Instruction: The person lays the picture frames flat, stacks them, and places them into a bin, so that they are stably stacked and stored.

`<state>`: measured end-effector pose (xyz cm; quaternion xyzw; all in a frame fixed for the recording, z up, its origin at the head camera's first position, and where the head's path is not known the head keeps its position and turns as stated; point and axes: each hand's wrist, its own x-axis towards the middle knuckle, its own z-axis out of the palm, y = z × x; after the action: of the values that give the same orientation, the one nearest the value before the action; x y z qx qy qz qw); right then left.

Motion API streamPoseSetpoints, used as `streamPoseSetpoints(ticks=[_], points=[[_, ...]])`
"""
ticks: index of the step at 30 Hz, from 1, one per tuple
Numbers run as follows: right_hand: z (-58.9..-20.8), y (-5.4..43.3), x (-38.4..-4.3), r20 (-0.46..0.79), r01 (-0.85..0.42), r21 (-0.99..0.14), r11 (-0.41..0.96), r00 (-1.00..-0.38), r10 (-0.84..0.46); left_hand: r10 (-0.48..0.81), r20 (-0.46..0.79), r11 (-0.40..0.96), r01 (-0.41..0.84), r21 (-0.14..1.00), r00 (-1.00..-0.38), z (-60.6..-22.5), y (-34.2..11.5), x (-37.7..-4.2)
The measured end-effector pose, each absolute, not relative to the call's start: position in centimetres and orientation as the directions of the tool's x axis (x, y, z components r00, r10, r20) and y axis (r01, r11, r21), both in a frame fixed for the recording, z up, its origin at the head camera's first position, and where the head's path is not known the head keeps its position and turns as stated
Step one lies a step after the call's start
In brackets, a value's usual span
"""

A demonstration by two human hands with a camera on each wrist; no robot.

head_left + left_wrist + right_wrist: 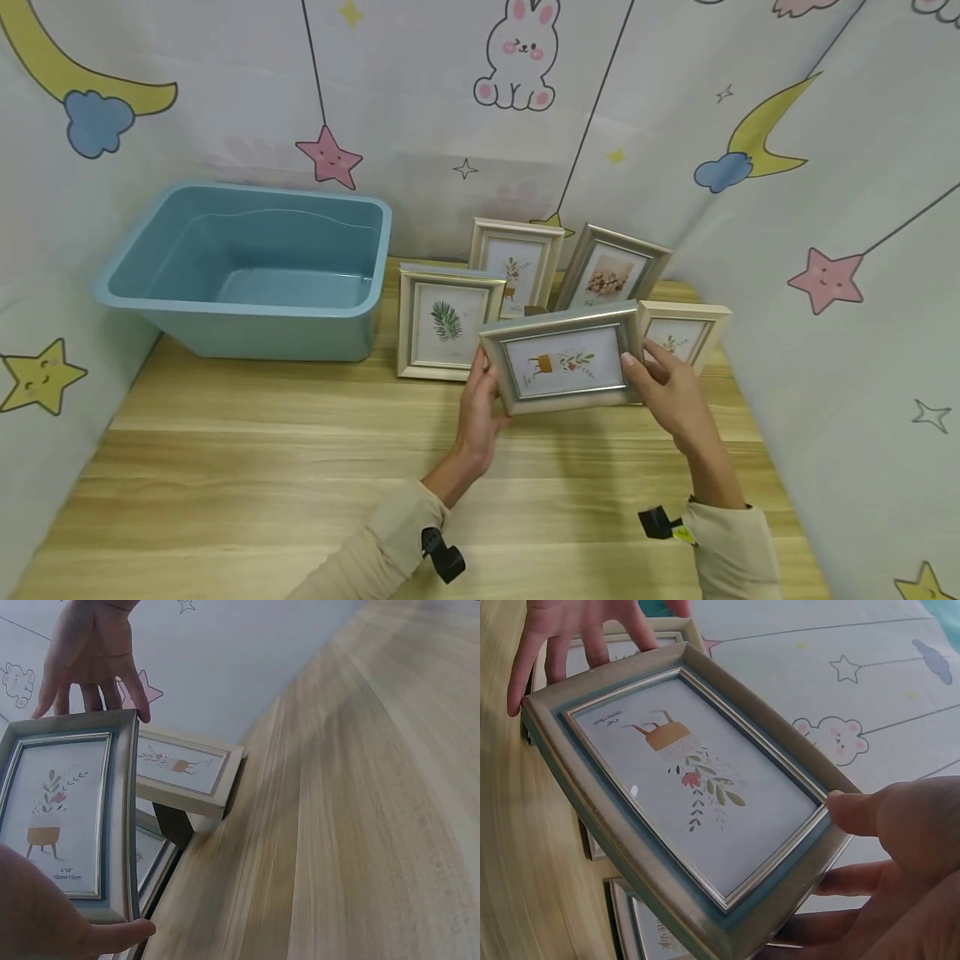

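Beige sleeves lie closest, reaching towards a tilted picture frame, apparently raised over the wooden table. The right hand pinches one end, thumb in front, other fingers behind; the left hand supports the opposite end, fingers spread and fairly straight. Just behind stand a leaf-print frame and a partly hidden pale frame — whether either touches the held one, I cannot tell. Swinging it backward could topple these close neighbours. Its left end might also slip, since straight fingers probably grip little — a corner could then strike the wood.
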<state>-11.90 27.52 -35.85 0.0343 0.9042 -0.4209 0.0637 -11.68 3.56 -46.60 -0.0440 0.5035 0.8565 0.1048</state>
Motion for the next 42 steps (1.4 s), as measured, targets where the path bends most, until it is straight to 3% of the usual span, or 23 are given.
streamPoseSetpoints(ticks=[10,20,33,42], points=[[-37.1,27.1,-12.6,-0.280,0.218,-0.835,0.506,-0.959,-0.049,0.094,-0.082,-0.357,-0.111,0.927,-0.992,-47.3,2.9,-11.5],[-38.5,27.1,-12.8,-0.280,0.215,-0.864,0.455,-0.957,-0.080,0.089,0.037,-0.266,0.012,0.964,-0.995,-47.2,1.8,-11.1],[-42.2,26.8,-10.5,-0.149,0.119,-0.945,0.305,-0.986,-0.077,0.168,0.228,-0.065,0.220,0.973,-0.959,-46.1,-1.0,-11.3],[-44.2,25.6,-9.1,0.011,-0.030,-0.978,0.209,-0.996,-0.090,0.375,0.225,-0.100,0.202,0.974,-0.899,-44.0,-2.7,-14.9]])
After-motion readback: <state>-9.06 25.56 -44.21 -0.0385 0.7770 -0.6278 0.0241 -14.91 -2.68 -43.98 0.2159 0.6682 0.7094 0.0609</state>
